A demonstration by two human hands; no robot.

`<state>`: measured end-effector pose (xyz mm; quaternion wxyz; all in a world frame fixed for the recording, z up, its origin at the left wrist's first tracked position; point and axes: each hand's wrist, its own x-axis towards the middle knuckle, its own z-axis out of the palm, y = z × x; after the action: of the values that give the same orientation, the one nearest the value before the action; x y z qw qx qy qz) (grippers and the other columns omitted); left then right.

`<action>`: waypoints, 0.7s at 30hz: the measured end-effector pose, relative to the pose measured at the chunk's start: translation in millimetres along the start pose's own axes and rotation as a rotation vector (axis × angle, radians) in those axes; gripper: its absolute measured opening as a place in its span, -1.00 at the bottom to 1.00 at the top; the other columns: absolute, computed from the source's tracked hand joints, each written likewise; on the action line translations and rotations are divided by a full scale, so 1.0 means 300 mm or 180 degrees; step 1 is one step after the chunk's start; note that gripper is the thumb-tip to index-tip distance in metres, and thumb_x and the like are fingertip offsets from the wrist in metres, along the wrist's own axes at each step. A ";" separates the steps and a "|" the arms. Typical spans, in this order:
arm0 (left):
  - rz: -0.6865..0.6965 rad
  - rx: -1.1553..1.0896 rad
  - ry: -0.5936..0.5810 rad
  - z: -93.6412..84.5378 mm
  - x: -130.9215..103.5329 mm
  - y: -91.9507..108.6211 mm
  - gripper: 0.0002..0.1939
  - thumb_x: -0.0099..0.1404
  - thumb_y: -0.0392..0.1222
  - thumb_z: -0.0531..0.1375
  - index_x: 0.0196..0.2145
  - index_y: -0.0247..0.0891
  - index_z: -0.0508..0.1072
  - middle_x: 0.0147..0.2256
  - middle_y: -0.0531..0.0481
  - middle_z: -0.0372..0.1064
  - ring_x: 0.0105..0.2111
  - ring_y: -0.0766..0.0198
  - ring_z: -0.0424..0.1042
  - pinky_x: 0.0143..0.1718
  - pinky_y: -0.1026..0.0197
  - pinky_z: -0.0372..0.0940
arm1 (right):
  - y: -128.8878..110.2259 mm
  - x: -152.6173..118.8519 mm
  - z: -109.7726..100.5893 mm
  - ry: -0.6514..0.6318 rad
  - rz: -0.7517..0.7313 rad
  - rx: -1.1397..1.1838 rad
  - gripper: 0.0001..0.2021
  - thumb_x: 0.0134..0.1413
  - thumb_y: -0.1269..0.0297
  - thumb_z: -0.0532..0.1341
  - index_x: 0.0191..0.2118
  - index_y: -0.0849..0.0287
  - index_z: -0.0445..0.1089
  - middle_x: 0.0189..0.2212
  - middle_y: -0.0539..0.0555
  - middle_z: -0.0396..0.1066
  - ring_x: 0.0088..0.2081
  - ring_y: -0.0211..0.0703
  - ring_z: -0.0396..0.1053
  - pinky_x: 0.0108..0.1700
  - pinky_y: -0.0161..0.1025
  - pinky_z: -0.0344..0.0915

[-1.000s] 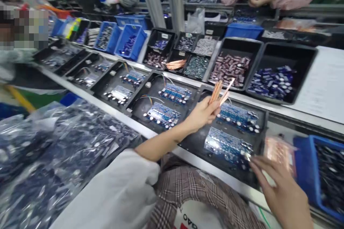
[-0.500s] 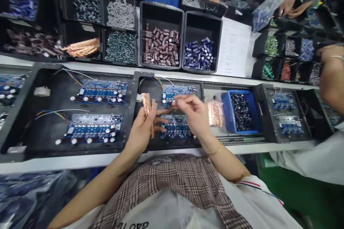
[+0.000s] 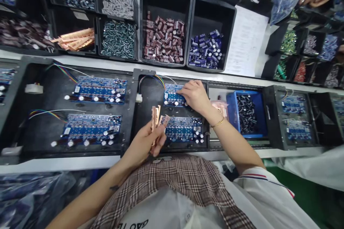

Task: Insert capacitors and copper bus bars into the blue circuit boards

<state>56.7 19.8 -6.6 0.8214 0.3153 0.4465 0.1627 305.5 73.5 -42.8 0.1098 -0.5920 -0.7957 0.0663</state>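
My left hand [image 3: 146, 139] is closed round several flat copper strips [image 3: 155, 118], which fan out above the thumb. It hovers beside the left edge of the lower blue circuit board [image 3: 182, 128]. Over the upper blue circuit board [image 3: 172, 96], my right hand [image 3: 195, 96] points its pinched fingertips down at the board's middle. Whatever lies between those fingertips is too small and hidden to make out. The hand covers the board's right part. Silver-topped capacitors stand along the board edges, and coloured wires [image 3: 160, 79] run from the upper board to a white connector [image 3: 139, 98].
Both boards lie in a black tray [image 3: 145, 128]; another tray with two boards [image 3: 98, 89] adjoins it on the left. Right of my wrist are a pink-copper bag [image 3: 220, 107] and a blue bin [image 3: 262, 121] of black parts. Black bins [image 3: 166, 61] of components line the back.
My right hand has moved from beside the left hand up onto the upper board. My left hand has drawn its fingers in round the copper strips and shifted slightly right and down.
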 end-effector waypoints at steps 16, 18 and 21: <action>0.1329 0.0235 0.0571 0.045 0.049 -0.014 -0.72 0.33 -0.01 0.21 -0.17 -0.28 0.35 -0.47 0.09 0.29 -0.58 0.44 0.15 -0.59 0.38 0.07 | -0.357 -0.126 -0.108 0.0767 0.1011 0.3248 -0.94 0.13 0.33 0.29 -0.38 0.10 0.46 -0.21 0.02 0.39 -0.11 -0.23 0.40 -0.04 -0.18 0.40; 0.1359 0.0193 0.0666 0.043 0.053 -0.027 -0.74 0.31 -0.02 0.22 -0.24 -0.28 0.37 -0.48 0.08 0.29 -0.55 0.42 0.19 -0.56 0.36 0.11 | -0.371 -0.138 -0.100 0.0926 0.1012 0.3027 -0.92 0.15 0.34 0.27 -0.38 0.10 0.45 -0.20 0.03 0.39 -0.08 -0.21 0.40 0.04 -0.13 0.36; 0.1410 -0.0041 0.0766 0.049 0.050 -0.035 -0.75 0.32 0.00 0.21 -0.29 -0.26 0.34 -0.45 0.05 0.34 -0.49 0.37 0.32 -0.48 0.33 0.24 | -0.382 -0.158 -0.103 0.1041 0.1021 0.3022 -0.92 0.19 0.31 0.23 -0.35 0.10 0.41 -0.12 0.05 0.38 -0.02 -0.18 0.39 0.08 -0.09 0.35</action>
<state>77.0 14.8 -17.2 0.7086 0.3786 0.4601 0.3780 220.2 -5.7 9.6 0.4772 -0.5940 -0.5499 0.3422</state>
